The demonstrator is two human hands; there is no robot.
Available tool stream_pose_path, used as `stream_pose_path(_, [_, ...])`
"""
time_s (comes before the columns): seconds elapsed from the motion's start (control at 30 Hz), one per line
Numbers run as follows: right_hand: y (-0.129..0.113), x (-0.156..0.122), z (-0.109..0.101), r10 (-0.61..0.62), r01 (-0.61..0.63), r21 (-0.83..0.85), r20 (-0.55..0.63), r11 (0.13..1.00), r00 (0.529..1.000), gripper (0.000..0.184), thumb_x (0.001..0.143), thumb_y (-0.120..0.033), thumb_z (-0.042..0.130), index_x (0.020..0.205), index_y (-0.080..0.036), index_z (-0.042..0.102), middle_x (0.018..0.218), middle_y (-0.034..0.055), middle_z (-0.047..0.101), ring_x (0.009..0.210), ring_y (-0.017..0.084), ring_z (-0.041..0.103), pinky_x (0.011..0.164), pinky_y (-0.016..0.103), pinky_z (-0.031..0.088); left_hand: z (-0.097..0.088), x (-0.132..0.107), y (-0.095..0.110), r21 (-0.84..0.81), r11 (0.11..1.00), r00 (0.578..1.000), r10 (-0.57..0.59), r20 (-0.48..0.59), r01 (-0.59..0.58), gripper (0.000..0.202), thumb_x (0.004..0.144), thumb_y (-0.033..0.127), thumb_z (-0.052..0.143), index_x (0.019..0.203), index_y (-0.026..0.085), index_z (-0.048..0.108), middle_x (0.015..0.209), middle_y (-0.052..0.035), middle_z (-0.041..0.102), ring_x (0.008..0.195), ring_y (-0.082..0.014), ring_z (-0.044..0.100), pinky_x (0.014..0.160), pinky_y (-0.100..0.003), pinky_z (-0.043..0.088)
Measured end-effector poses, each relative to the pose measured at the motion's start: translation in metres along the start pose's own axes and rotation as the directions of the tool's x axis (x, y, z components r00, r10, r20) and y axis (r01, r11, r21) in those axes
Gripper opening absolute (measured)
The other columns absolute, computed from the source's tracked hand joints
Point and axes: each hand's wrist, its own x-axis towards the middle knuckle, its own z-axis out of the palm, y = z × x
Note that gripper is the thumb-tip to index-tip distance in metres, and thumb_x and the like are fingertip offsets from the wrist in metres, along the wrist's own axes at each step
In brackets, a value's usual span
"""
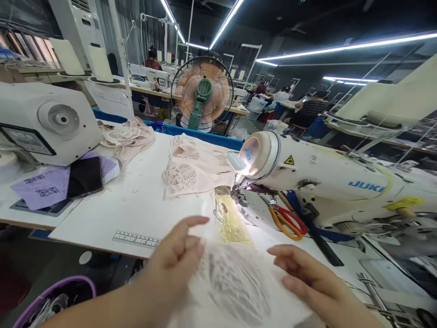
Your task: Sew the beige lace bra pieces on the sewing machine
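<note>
A pale lace fabric piece point(239, 284), blurred by motion, spreads between my hands at the table's front. My left hand point(182, 255) pinches its left edge, thumb on top and index finger stretched forward. At the right edge, my right hand point(305, 278) has its thumb on the fabric and its other fingers curled; their tips are partly hidden. Just beyond lies a yellowish clear plastic packet point(230, 221), in front of the lit needle area of a white sewing machine point(307, 171). Pale pink lace garment pieces point(191, 168) lie flat left of the needle.
Orange-and-red-handled scissors point(288, 223) rest by the machine. Leftward are a black phone point(85, 176), purple papers point(44, 187), another machine point(51, 123) and more lace pieces point(128, 134). A printed ruler point(136, 239) marks the table's front edge. A large fan point(203, 93) stands behind; people sit farther back.
</note>
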Motion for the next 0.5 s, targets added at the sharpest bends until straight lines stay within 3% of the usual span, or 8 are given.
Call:
stream_pose_path(0.1, [0.009,0.039,0.006,-0.128,0.123,0.041,0.176,0.992,0.976,0.039,0.089,-0.041,0.052,0.123,-0.024,0.046,0.077,-0.0003,0.055,0.065,0.013,0.054,0.056,0.025,0.044,-0.029,0.024,0.035,-0.199,0.980,0.996,0.009,-0.088,-0.027,0.056,0.076,0.036,0.065,0.127,0.020,0.047,0.063,0.0001,0.057,0.056,-0.0155,0.057,0.054,-0.025,0.048])
stream_pose_path(0.17, [0.012,0.067,0.015,-0.264,0.287,-0.173,0.146,0.942,0.953,0.029,0.093,-0.034,0.044,0.120,-0.023,0.046,0.076,-0.0010,0.056,0.063,0.012,0.053,0.055,0.023,0.043,-0.054,0.043,0.053,-0.212,0.975,0.991,0.044,-0.127,-0.071,0.057,0.070,0.031,0.068,0.123,0.022,0.050,0.071,-0.0018,0.063,0.061,-0.0195,0.061,0.057,-0.029,0.051])
stream_pose_path(0.2, [0.012,0.082,0.020,-0.314,0.332,-0.357,0.109,0.873,0.943,0.024,0.095,-0.029,0.039,0.116,-0.023,0.048,0.075,-0.0015,0.056,0.063,0.011,0.053,0.055,0.022,0.042,-0.068,0.053,0.058,-0.174,0.981,0.987,0.057,-0.147,-0.082,0.053,0.069,0.029,0.068,0.119,0.024,0.052,0.072,-0.0005,0.063,0.060,-0.0179,0.060,0.058,-0.030,0.051])
stream_pose_path(0.27, [0.011,0.108,0.029,-0.333,0.312,-0.464,0.038,0.829,0.942,0.015,0.092,-0.021,0.042,0.102,-0.022,0.053,0.078,-0.0011,0.059,0.067,0.011,0.054,0.058,0.021,0.042,-0.096,0.073,0.062,0.018,0.997,0.986,0.075,-0.150,-0.073,0.031,0.072,0.028,0.063,0.101,0.021,0.060,0.071,0.0018,0.064,0.059,-0.0139,0.058,0.057,-0.025,0.048])
stream_pose_path(0.3, [0.010,0.120,0.034,-0.338,0.293,-0.514,0.006,0.806,0.941,0.014,0.089,-0.017,0.044,0.094,-0.022,0.055,0.081,-0.0006,0.060,0.071,0.012,0.055,0.060,0.022,0.041,-0.108,0.082,0.060,0.170,0.981,0.981,0.120,-0.152,-0.094,0.018,0.078,0.029,0.055,0.090,0.017,0.062,0.068,0.0032,0.062,0.059,-0.0110,0.055,0.057,-0.022,0.044])
stream_pose_path(0.33, [0.008,0.130,0.038,-0.338,0.269,-0.555,-0.024,0.787,0.941,0.013,0.087,-0.014,0.046,0.086,-0.021,0.057,0.081,-0.0003,0.060,0.073,0.012,0.055,0.061,0.022,0.040,-0.120,0.090,0.058,0.359,0.930,0.984,0.130,-0.125,-0.077,0.021,0.084,0.029,0.047,0.082,0.015,0.062,0.066,0.0048,0.061,0.061,-0.0092,0.053,0.059,-0.020,0.041])
stream_pose_path(0.4, [0.001,0.146,0.046,-0.328,0.202,-0.638,-0.085,0.743,0.941,0.013,0.084,-0.015,0.048,0.077,-0.020,0.057,0.076,0.0000,0.059,0.070,0.014,0.053,0.059,0.024,0.038,-0.138,0.103,0.054,0.725,0.683,0.984,0.173,-0.050,-0.084,0.034,0.088,0.035,0.041,0.067,0.015,0.059,0.060,0.0056,0.055,0.062,-0.0092,0.049,0.059,-0.020,0.038])
stream_pose_path(0.5, [-0.013,0.156,0.054,-0.319,0.108,-0.727,-0.159,0.678,0.935,0.015,0.086,-0.017,0.046,0.077,-0.019,0.059,0.074,0.0023,0.057,0.068,0.016,0.050,0.057,0.026,0.035,-0.140,0.108,0.058,0.980,0.095,0.929,0.346,0.134,-0.177,0.037,0.086,0.039,0.045,0.058,0.017,0.056,0.060,0.0023,0.051,0.062,-0.0135,0.047,0.059,-0.025,0.039])
